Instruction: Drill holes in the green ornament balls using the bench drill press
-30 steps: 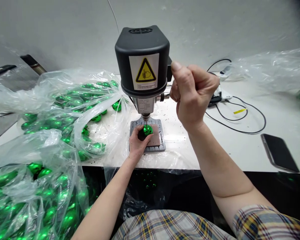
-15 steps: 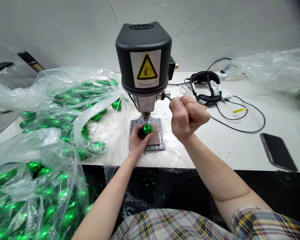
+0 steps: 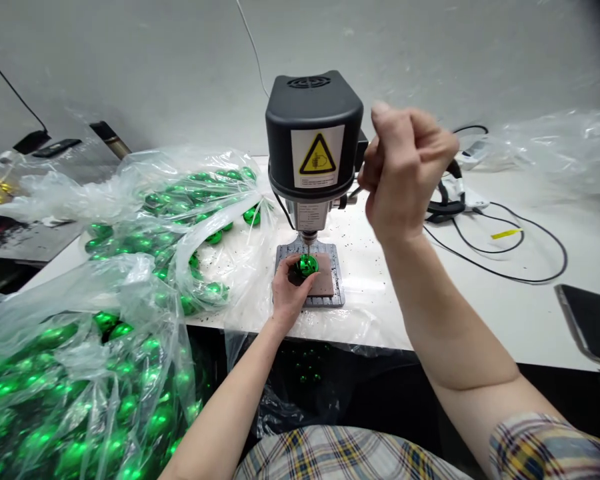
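Note:
Under the chuck of a small black bench drill press point(image 3: 316, 133), my left hand point(image 3: 290, 293) grips a shiny green bauble point(image 3: 308, 265) between thumb and fingers. The bauble rests on a brown square pad point(image 3: 325, 285) lying on the slotted grey base point(image 3: 339, 297). The drill bit is right above or touching the bauble; I cannot tell which. My right hand point(image 3: 407, 167) is closed in a fist around the feed lever point(image 3: 354, 193) at the press's right side, raised beside the motor housing. Most of the lever is hidden by the fingers.
Clear plastic bags point(image 3: 150, 293) full of green baubles cover the table's left side and front left. A headset point(image 3: 446, 200) with black cables point(image 3: 510, 270) lies to the right, near a phone point(image 3: 590, 323) at the front edge. Dark shavings are scattered around the base.
My right hand has risen with the lever, from below the motor housing to beside it. The left hand keeps the bauble on the pad. The whole view has shifted slightly left.

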Tool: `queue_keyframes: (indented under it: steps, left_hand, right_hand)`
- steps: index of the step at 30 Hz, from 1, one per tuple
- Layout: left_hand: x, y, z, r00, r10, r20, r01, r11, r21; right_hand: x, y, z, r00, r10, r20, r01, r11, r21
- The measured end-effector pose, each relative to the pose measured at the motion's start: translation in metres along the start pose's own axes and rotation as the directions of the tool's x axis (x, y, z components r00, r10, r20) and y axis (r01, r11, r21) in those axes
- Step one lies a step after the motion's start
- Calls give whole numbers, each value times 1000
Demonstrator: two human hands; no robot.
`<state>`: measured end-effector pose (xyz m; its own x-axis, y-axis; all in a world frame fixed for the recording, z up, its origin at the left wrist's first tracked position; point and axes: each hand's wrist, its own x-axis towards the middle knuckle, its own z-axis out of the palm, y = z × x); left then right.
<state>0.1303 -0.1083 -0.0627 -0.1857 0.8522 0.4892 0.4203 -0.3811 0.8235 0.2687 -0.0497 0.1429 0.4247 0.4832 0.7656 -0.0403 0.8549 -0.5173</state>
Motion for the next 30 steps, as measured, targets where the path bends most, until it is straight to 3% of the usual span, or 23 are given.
queue_keyframes:
  steps: [2, 4, 6, 7, 8, 10, 11, 13, 15, 17, 18, 19, 20, 21, 23, 26, 30]
  left_hand:
    - [-22, 11, -13, 989, 137, -63, -132, 988, 84]
    - [-57, 15, -30, 949, 315, -27, -308, 940, 147]
    - [-99, 10, -44, 870, 468, 156, -489, 859, 153]
    - [-118, 4, -49, 806, 510, 299, -567, 811, 143]
    - [-135, -2, -53, 741, 501, 447, -611, 779, 141]
    - [-157, -11, -56, 641, 366, 674, -627, 757, 185]
    - [-162, -12, -56, 617, 282, 735, -611, 760, 221]
    - [-159, -6, -56, 614, 209, 761, -572, 782, 246]
    - [-141, 8, -58, 659, 301, 690, -549, 819, 166]
    - [-106, 20, -64, 775, 387, 500, -501, 858, 113]
    - [-82, 24, -68, 848, 368, 382, -445, 885, 136]
    - [-53, 25, -74, 927, 273, 257, -329, 922, 206]
    - [-22, 22, -79, 980, 117, 161, -161, 941, 297]
    - [11, 17, -85, 993, -44, 106, -1, 918, 396]
    - [74, -1, -95, 936, -351, -21, 300, 765, 570]
    - [142, -35, -105, 885, -438, -157, 440, 680, 586]
    - [169, -66, -113, 869, -459, -186, 484, 709, 513]
  right_hand:
    - [16, 2, 5, 983, 176, 41, -176, 984, -7]
    - [24, 4, 7, 962, 270, 45, -270, 963, 7]
    - [25, 5, 8, 961, 273, 40, -274, 962, 17]
    - [25, 6, 7, 966, 257, 42, -258, 966, 15]
    - [23, 6, 7, 970, 237, 44, -238, 971, 14]
    - [21, 6, 6, 979, 200, 41, -200, 980, 18]
    - [20, 6, 5, 982, 188, 37, -189, 982, 24]
    - [19, 7, 4, 984, 178, 31, -179, 983, 38]
    - [18, 7, 3, 984, 173, 36, -174, 984, 46]
    - [16, 7, 2, 985, 167, 43, -169, 985, 45]
    - [16, 7, 1, 986, 163, 44, -165, 985, 42]
    - [15, 6, 1, 986, 163, 46, -165, 986, 41]
    - [14, 6, 0, 985, 165, 48, -167, 985, 40]
    - [13, 5, 0, 984, 170, 49, -172, 984, 41]
    - [12, 5, -1, 983, 177, 48, -179, 983, 41]
    - [11, 6, -2, 983, 175, 46, -177, 984, 31]
    - [12, 5, -2, 981, 181, 62, -184, 982, 37]
